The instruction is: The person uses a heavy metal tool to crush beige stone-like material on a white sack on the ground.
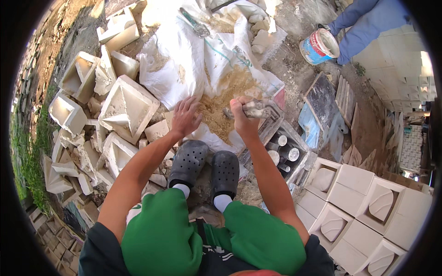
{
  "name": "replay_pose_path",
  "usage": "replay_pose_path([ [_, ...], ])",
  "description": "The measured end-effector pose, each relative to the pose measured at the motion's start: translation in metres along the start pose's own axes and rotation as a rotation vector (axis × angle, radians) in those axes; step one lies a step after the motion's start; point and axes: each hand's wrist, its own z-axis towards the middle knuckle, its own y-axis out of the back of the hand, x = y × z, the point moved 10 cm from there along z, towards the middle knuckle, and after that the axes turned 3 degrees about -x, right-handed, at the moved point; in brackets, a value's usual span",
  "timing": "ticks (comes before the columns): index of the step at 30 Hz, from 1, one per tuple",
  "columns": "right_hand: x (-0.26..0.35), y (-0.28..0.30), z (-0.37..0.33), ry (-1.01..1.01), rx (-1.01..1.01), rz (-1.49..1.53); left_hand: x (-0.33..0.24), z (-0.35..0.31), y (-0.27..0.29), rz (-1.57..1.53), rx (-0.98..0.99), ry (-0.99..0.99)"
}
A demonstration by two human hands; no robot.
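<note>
Two hands: looking through the head view, the left hand (185, 117) is resting with fingers spread wide by the sack's edge, gripping nothing that shows; the right hand (244, 120) is holding a grey tool (258, 109) in a tight fist.
Sand: the tan heap (221, 99) is lying on the white sack (175, 69), between and beyond the hands, with the clogs (189, 158) standing just short of it.
Risk: a hard swing could be catching the left fingers, I'd judge; a tug on that rumpled sack could be spilling sand, and a leftward lean could be toppling the jumbled castings (149, 106).
Unclear: the fist is covering part of the tool, so its kind is staying uncertain; the blue-clad person (368, 23) is being cut off by the rim.
</note>
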Motion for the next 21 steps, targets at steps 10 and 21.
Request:
replay_pose_path([
  [10, 0.024, -0.01, -0.008, 0.149, 0.232, -0.288, -0.103, 0.097, 0.052, -0.253, 0.38, -0.059],
  [21, 0.039, 0.019, 0.005, -0.088, 0.217, -0.241, -0.083, 0.121, 0.001, 0.079, 0.549, -0.178],
])
